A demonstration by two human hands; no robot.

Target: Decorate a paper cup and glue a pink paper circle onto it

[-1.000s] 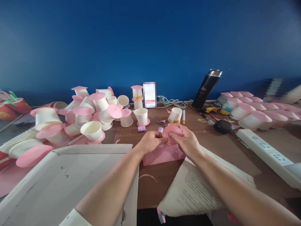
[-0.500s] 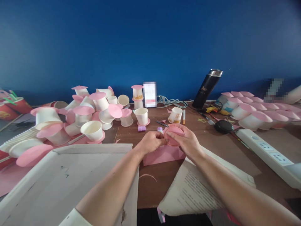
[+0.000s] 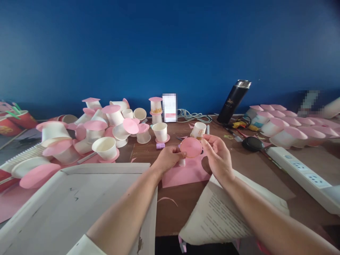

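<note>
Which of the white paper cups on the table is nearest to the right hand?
The upright cup with gold print, just beyond the right hand; the other white cups are farther away, to its left or at the far right.

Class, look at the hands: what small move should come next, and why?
Perhaps reach the right hand to the printed cup just beyond it. The left hand has the pink disc in its grip near the edge, the right is close to that cup, and many other cups carry similar discs.
</note>
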